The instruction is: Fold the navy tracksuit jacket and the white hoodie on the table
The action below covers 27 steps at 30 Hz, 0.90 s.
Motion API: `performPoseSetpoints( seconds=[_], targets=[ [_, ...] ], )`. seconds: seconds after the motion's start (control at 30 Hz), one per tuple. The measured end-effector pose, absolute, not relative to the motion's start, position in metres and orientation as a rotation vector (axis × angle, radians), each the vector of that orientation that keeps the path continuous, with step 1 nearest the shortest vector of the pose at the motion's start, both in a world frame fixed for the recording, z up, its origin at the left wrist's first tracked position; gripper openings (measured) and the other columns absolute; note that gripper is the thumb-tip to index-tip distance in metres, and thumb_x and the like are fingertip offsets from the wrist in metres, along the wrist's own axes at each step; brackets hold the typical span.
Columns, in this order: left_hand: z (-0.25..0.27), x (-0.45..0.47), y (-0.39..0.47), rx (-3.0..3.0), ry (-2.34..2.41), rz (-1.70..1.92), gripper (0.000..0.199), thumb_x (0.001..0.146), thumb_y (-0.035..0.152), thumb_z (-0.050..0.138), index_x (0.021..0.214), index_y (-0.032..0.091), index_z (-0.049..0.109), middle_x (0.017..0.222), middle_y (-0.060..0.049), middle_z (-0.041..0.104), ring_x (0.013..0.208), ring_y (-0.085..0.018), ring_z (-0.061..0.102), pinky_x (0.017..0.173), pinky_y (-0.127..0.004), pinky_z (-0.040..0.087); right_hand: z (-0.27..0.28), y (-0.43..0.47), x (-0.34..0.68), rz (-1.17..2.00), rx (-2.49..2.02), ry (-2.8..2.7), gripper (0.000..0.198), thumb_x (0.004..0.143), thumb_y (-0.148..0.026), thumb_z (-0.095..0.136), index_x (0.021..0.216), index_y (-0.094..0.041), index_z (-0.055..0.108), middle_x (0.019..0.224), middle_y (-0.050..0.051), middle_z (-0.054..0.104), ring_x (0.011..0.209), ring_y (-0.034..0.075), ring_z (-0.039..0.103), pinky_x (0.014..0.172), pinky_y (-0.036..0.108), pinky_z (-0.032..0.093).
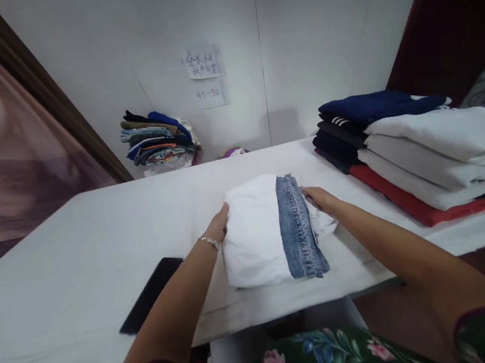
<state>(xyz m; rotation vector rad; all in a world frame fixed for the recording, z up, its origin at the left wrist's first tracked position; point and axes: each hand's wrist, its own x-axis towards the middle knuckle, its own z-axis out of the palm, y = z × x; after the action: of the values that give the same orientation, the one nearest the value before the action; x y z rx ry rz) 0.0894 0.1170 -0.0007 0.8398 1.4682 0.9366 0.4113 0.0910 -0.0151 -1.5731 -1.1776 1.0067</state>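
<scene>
Your left hand (219, 225) presses left edge of folded white garment (253, 233) — fingers flat, open, gripping nothing. Your right hand (320, 198) rests open at its right side, fingertips touching denim band (297, 228). Garment lies mid-table on white table (58, 277), near front edge. Black phone (152, 293) near left. Folded stack (421, 152) far right — second pile (159, 140) at far wall.

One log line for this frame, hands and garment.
left hand: on folded white-and-denim garment, left edge | right hand: on right edge | garment: flat on white table
</scene>
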Motion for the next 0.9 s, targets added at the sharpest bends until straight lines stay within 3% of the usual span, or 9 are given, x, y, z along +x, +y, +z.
performPoseSetpoints(
  seconds=[0.1, 0.17, 0.27, 0.37, 0.53, 0.63, 0.73, 0.8, 0.9],
  targets=[
    [0.002, 0.083, 0.111, 0.985, 1.530, 0.924, 0.054, 0.078, 0.065, 0.057, 0.096, 0.015, 0.066, 0.095, -0.015, 0.073, 0.098, -0.026, 0.067, 0.083, -0.034, 0.054, -0.009, 0.079, 0.420, 0.835, -1.626, -1.196, 0.028, 0.078, -0.038, 0.059, 0.097, -0.020, 0.068, 0.103, 0.007, 0.071, 0.104, 0.023, 0.062, 0.095, 0.039, 0.047],
    [0.002, 0.078, 0.104, 1.145, 1.616, 0.908, 0.055, 0.079, 0.064, 0.055, 0.099, 0.014, 0.065, 0.101, -0.015, 0.072, 0.105, -0.028, 0.064, 0.086, -0.036, 0.051, -0.001, 0.068, 0.424, 0.727, -1.628, -1.259, 0.034, 0.077, -0.035, 0.060, 0.106, -0.019, 0.066, 0.108, 0.007, 0.069, 0.105, 0.023, 0.061, 0.098, 0.039, 0.044],
    [0.000, 0.071, 0.086, 1.421, 1.769, 0.866, 0.058, 0.082, 0.060, 0.052, 0.116, 0.013, 0.059, 0.120, -0.017, 0.065, 0.113, -0.030, 0.059, 0.095, -0.040, 0.045, 0.009, 0.047, 0.420, 0.752, -1.619, -1.384, 0.047, 0.079, -0.038, 0.058, 0.121, -0.016, 0.060, 0.091, 0.007, 0.071, 0.078, 0.021, 0.065, 0.073, 0.035, 0.054],
    [-0.002, 0.066, 0.055, 1.820, 1.769, 0.861, 0.061, 0.086, 0.055, 0.048, 0.132, 0.015, 0.047, 0.135, -0.017, 0.053, 0.120, -0.029, 0.054, 0.101, -0.043, 0.041, 0.018, 0.023, 0.410, 0.929, -1.601, -1.470, 0.061, 0.081, -0.043, 0.057, 0.135, -0.016, 0.048, 0.083, 0.005, 0.068, 0.059, 0.017, 0.061, 0.046, 0.027, 0.048],
    [-0.002, 0.067, -0.010, 2.722, 1.228, 0.773, 0.068, 0.086, 0.055, 0.051, 0.141, 0.017, 0.037, 0.148, -0.015, 0.038, 0.138, -0.029, 0.032, 0.113, -0.050, 0.026, 0.027, -0.014, 0.403, 0.889, -1.591, -1.636, 0.066, 0.083, -0.047, 0.059, 0.141, -0.025, 0.040, 0.094, 0.004, 0.066, 0.058, 0.013, 0.061, 0.046, 0.024, 0.047],
    [-0.003, 0.073, -0.034, 3.014, 0.987, 0.539, 0.078, 0.080, 0.056, 0.060, 0.143, 0.019, 0.034, 0.151, -0.016, 0.033, 0.141, -0.032, 0.025, 0.113, -0.057, 0.019, 0.020, -0.035, 0.401, 0.999, -1.614, -1.619, 0.071, 0.084, -0.051, 0.057, 0.146, -0.026, 0.032, 0.085, 0.003, 0.065, 0.055, 0.013, 0.060, 0.046, 0.025, 0.048],
    [-0.006, 0.081, -0.038, 3.061, 1.039, 0.472, 0.069, 0.079, 0.031, 0.065, 0.141, 0.019, 0.038, 0.151, -0.014, 0.034, 0.141, -0.031, 0.025, 0.113, -0.056, 0.018, 0.006, -0.053, 0.395, 1.329, -1.501, -1.567, 0.083, 0.083, -0.052, 0.059, 0.151, -0.027, 0.018, 0.081, 0.001, 0.064, 0.060, 0.015, 0.061, 0.047, 0.026, 0.050],
    [-0.008, 0.084, -0.033, 3.020, 1.090, 0.524, 0.064, 0.077, 0.014, 0.059, 0.138, 0.017, 0.043, 0.149, -0.013, 0.038, 0.140, -0.029, 0.028, 0.113, -0.052, 0.022, -0.001, -0.061, 0.390, 1.489, -1.367, -1.488, 0.090, 0.081, -0.050, 0.063, 0.152, -0.029, 0.012, 0.080, 0.000, 0.063, 0.063, 0.015, 0.060, 0.051, 0.027, 0.052],
    [-0.006, 0.087, -0.023, 2.868, 1.096, 0.665, 0.053, 0.079, 0.011, 0.049, 0.131, 0.018, 0.053, 0.140, -0.011, 0.051, 0.134, -0.026, 0.041, 0.110, -0.046, 0.030, 0.000, -0.064, 0.385, 1.523, -1.211, -1.355, 0.094, 0.077, -0.043, 0.070, 0.152, -0.028, 0.014, 0.072, -0.004, 0.059, 0.061, 0.012, 0.057, 0.055, 0.027, 0.052]
  ],
)
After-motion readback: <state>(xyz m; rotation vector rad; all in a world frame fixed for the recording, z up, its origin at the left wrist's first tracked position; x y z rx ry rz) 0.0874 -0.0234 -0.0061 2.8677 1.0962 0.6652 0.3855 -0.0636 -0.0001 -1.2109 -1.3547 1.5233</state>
